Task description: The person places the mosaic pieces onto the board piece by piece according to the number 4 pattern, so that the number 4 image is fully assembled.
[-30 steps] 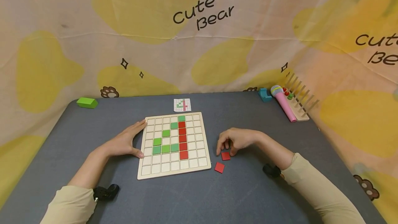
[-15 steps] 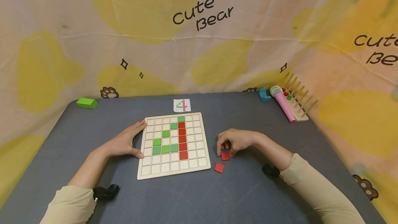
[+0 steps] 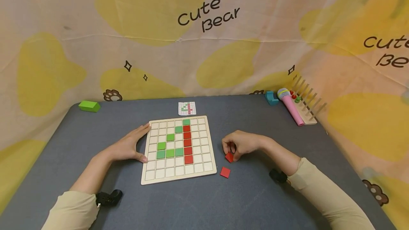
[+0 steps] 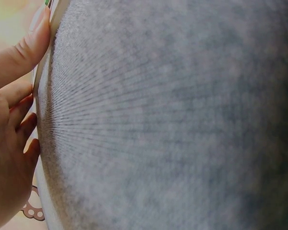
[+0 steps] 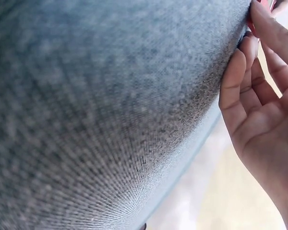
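A square wooden grid board [image 3: 200, 168] lies on the grey table, with green tiles [image 3: 170, 153] and a column of red tiles [image 3: 187, 142] set in its cells. My left hand [image 3: 126, 146] rests at the board's left edge, thumb and fingers spread and touching it. To the right of the board, my right hand [image 3: 243, 144] pinches a red tile [image 3: 229, 157] between thumb and fingers; the tile looks tilted. Nearer the front lies a second loose red tile [image 3: 225, 172]. In the right wrist view a sliver of red tile [image 5: 251, 25] shows by the thumb.
Behind the board lies a small printed card [image 3: 186, 108] with a green and red grid pattern. A green block [image 3: 89, 106] sits at the back left. At the back right are a blue block [image 3: 272, 98], a pink toy microphone [image 3: 291, 107] and a pegged wooden board [image 3: 309, 115].
The right thumb and fingers have closed on the nearer-to-hand red tile, which has turned and shifted slightly left and up. The left hand and board have stayed put.
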Motion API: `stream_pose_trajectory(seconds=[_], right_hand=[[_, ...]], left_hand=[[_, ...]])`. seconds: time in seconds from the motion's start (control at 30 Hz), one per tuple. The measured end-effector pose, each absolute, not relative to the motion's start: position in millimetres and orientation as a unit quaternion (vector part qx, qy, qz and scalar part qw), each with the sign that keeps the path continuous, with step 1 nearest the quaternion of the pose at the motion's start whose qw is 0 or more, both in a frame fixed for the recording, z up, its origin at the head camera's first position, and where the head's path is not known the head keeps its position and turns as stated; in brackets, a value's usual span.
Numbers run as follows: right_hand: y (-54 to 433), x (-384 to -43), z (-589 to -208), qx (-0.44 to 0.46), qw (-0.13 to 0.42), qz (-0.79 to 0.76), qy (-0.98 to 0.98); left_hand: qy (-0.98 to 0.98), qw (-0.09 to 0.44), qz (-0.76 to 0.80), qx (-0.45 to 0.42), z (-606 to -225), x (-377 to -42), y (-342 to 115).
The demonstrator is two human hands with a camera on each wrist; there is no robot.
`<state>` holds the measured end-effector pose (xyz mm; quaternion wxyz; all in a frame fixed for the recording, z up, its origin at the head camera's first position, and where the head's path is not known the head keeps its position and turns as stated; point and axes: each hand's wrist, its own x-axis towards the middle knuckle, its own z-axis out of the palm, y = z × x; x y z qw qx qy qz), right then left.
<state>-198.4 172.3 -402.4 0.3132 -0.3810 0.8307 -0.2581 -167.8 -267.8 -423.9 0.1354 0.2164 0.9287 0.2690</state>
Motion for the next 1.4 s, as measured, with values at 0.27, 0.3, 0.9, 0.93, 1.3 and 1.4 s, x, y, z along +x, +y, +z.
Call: stream_pose_trajectory(seconds=[0.27,0.3,0.9,0.93,1.3,1.4], right_hand=[[170,-199,-402,-0.353,0.296,-0.267,0.846],[169,-199,-401,-0.353,0.296,-0.271,0.845],[141,-198,-387,-0.363,0.273,-0.345,0.821],[138,-197,-386,-0.361,0.272,-0.347,0.821],[109,-187,-386,-0.37,0.265,-0.352,0.818],[102,-185,-386,-0.374,0.263,-0.347,0.819]], left_hand=[[0.93,0.135,0.267,0.215,-425,-169,-268],[0.929,0.136,0.268,0.215,-426,-169,-268],[0.93,0.13,0.267,0.219,-427,-169,-270],[0.93,0.129,0.266,0.22,-427,-169,-269],[0.931,0.129,0.263,0.218,-429,-170,-270],[0.931,0.13,0.263,0.217,-429,-170,-270]])
